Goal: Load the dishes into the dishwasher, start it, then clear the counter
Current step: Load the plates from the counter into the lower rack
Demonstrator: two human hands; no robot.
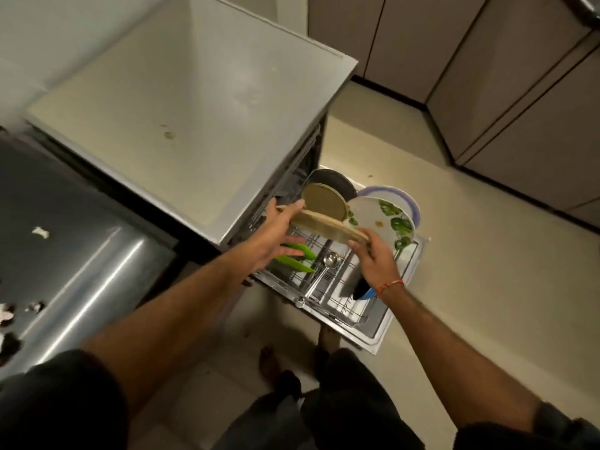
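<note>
A wooden board (321, 224) hangs over the pulled-out lower dishwasher rack (344, 306). My left hand (276, 233) holds its left end with the thumb on top and the fingers spread below. My right hand (373, 258) grips the right end. Behind the board several dishes stand upright in the rack: a tan round plate (324, 199), a dark pan (337, 183), a white plate with green leaves (386, 219) and a blue-rimmed plate (396, 194). Green utensils (300, 258) and a metal ladle (329, 261) lie in the rack.
The grey counter (181, 102) above the dishwasher has a small stain. A steel surface (74, 241) with white scraps lies at the left. Brown cabinets (487, 76) line the far side of the beige floor (470, 271). My feet stand by the open door.
</note>
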